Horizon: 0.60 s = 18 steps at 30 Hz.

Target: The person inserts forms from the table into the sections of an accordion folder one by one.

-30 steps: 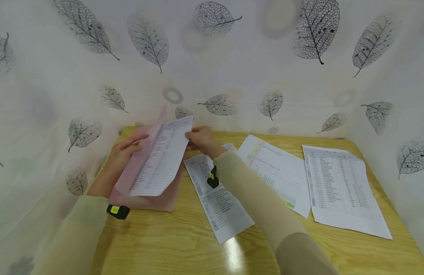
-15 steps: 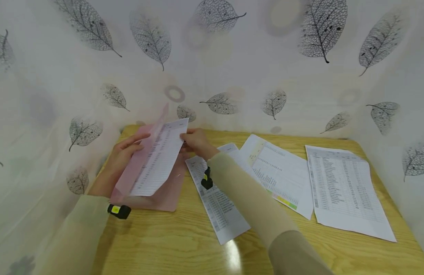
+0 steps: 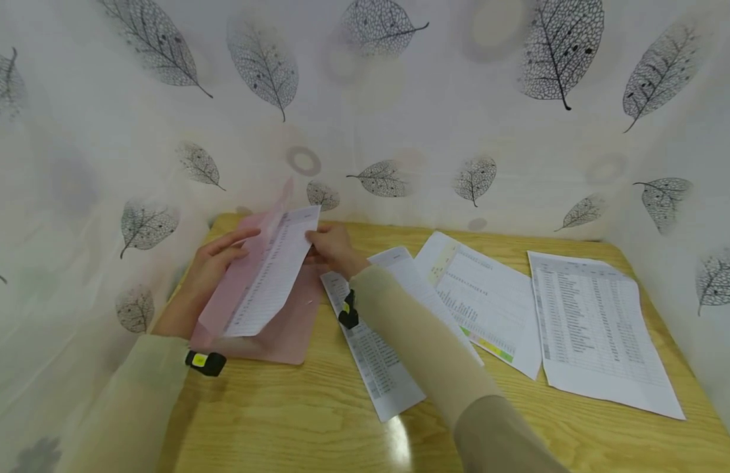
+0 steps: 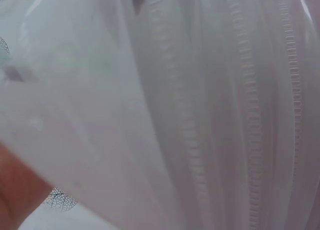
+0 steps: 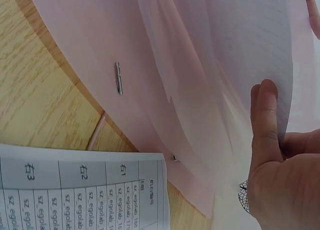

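A pink folder (image 3: 288,341) with clear plastic pockets stands partly opened at the table's left. My left hand (image 3: 213,266) holds its raised pink cover by the left side. In the left wrist view, the clear pockets (image 4: 210,115) with ridged seams fill the picture, and part of a finger shows at the lower left. My right hand (image 3: 332,246) pinches the right edge of a printed sheet (image 3: 276,276) that leans inside the folder. In the right wrist view, the fingers (image 5: 265,125) lie along the sheet's edge. How far the sheet sits within a pocket is hidden.
Two overlapping printed sheets, the nearer one (image 3: 376,364) partly under my right forearm, lie on the wooden table (image 3: 270,420). Right of them are a sheet with coloured bands (image 3: 489,302) and another list (image 3: 595,328). A leaf-patterned curtain (image 3: 400,131) surrounds the table.
My right hand has moved a little left with the sheet, and less of the sheet's width shows. My left hand has stayed almost in place on the pink cover.
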Tool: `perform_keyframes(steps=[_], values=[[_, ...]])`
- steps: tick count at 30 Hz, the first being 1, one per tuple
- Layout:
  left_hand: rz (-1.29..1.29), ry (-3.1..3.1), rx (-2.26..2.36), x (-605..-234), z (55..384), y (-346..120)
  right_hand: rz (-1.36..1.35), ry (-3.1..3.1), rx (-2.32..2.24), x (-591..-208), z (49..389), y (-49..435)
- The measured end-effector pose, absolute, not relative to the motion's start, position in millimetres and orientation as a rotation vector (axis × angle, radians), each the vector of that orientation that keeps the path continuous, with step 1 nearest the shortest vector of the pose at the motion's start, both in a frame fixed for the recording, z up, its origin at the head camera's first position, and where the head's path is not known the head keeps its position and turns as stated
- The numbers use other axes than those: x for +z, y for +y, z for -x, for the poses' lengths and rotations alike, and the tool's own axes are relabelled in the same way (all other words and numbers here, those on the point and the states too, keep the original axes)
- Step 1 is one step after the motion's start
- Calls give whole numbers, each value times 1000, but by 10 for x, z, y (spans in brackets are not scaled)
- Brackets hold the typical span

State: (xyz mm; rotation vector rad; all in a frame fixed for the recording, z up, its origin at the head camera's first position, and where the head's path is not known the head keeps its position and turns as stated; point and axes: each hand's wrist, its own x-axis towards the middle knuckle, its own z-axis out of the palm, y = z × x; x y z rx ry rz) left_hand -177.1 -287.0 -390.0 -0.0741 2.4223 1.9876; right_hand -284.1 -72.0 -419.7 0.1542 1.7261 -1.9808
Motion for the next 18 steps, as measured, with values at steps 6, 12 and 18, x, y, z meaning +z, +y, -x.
perform_keyframes(steps=[6, 12, 18], values=[[69, 2471, 1946, -3893, 1776, -2854, -160, 1712, -2013, -4197, 2814, -744], [44, 2488, 1940, -3893, 1781, -2820, -143, 1659, -2042, -4210, 2783, -756], [90, 2498, 1910, -3874, 1776, -2811, 7, 1569, -1926, -4237, 2651, -704]])
